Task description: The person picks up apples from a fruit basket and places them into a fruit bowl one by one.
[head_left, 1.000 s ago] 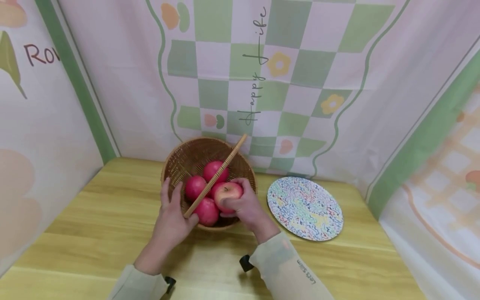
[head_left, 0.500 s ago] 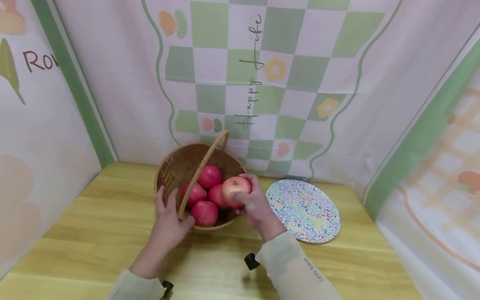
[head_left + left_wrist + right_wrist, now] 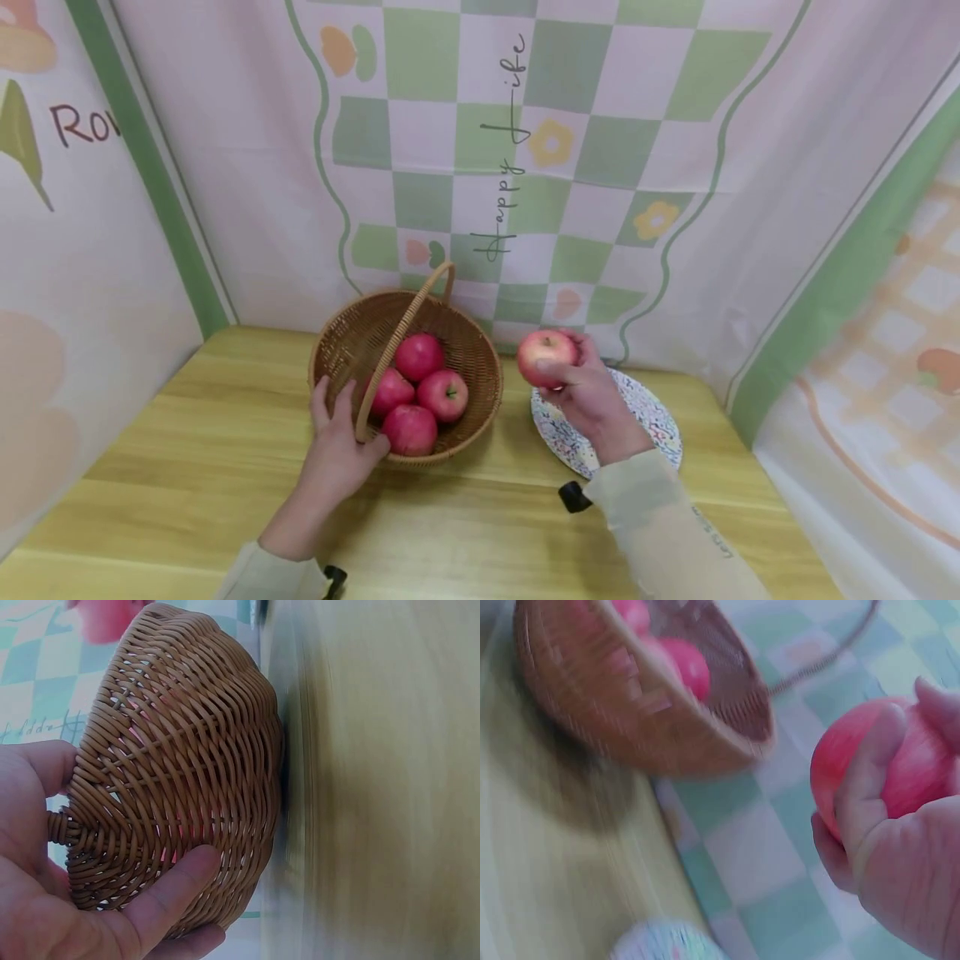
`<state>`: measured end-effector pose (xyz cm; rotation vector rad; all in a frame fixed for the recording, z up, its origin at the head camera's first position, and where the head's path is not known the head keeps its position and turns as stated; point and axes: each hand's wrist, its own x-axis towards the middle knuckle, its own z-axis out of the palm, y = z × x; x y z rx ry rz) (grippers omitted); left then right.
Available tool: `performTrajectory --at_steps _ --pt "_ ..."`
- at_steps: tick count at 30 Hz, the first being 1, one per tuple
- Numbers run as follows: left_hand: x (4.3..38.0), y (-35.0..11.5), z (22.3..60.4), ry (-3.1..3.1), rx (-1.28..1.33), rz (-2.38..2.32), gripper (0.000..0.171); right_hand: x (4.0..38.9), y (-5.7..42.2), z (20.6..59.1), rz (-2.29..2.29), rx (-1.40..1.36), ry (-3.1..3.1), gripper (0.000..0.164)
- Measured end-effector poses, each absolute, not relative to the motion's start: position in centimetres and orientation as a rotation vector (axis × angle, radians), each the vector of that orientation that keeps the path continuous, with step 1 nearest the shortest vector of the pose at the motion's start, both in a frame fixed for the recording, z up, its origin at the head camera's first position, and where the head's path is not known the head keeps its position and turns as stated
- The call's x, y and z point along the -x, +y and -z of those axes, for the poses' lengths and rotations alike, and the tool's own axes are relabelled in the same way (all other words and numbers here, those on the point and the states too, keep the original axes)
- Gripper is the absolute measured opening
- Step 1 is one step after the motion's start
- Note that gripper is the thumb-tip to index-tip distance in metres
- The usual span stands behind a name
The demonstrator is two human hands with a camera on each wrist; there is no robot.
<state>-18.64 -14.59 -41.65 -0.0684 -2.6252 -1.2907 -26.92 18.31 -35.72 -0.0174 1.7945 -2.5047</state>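
In the head view my right hand (image 3: pixel 596 404) holds a red-and-yellow apple (image 3: pixel 543 352) in the air, between the basket and the plate's left part. The right wrist view shows its thumb and fingers curled round the apple (image 3: pixel 847 754). My left hand (image 3: pixel 341 446) grips the near left rim of a wicker basket (image 3: pixel 480 375) at the handle's foot. In the left wrist view the thumb goes over the rim and the fingers (image 3: pixel 176 889) lie along the woven outside. Several red apples (image 3: pixel 420 358) lie in the basket.
A round plate (image 3: pixel 652 412) with a colourful speckled pattern lies on the wooden table (image 3: pixel 465 525) at the right, partly hidden by my right hand and sleeve. The basket's arched handle (image 3: pixel 408 317) stands up over the apples. A checked cloth (image 3: pixel 427 204) hangs behind the table.
My right hand has lifted the apple out of the basket and carried it right, toward the plate. The handle leans less to the right than a second ago. My left hand stays on the basket.
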Motion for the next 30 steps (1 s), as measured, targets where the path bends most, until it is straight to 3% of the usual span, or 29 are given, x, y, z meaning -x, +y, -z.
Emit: performTrajectory --at_steps 10,17,30 --pt "18.6 -14.6 41.5 -2.639 0.062 1.31 0.089 29.3 27.9 37.5 2.655 -0.26 1.524 0.073" --pt "18.7 -14.7 41.5 -2.657 0.05 1.329 0.09 30.0 31.2 39.2 2.538 -0.497 1.691 0.092" --pt "18.7 -14.7 41.5 -2.642 0.065 1.309 0.089 31.3 32.8 42.1 2.095 -0.294 2.232 0.09"
